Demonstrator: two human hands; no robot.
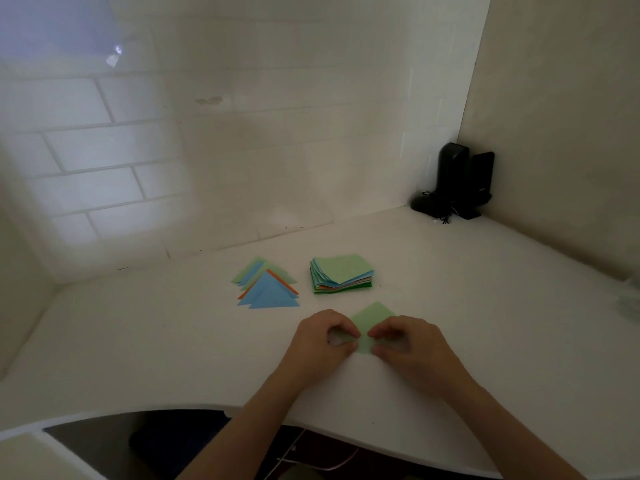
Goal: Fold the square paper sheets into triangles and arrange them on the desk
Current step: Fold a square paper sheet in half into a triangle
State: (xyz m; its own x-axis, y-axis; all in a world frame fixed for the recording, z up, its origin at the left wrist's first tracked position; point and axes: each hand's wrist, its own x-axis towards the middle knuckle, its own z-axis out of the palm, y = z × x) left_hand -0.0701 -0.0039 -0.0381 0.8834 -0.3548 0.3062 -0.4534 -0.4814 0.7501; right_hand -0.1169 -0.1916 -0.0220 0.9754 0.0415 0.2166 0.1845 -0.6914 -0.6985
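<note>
Now left hand and right hand pinching green sheet, corner pointing away

White desk, curved front edge; pale brick-pattern wall; plain side wall; black devices, possibly speakers, cornered; dim light.

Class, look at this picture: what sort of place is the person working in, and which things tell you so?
Probably a home or study desk corner. A white desk meets a brick-patterned wall, black speakers stand in the corner, and coloured paper squares lie beside folded triangles.
</note>
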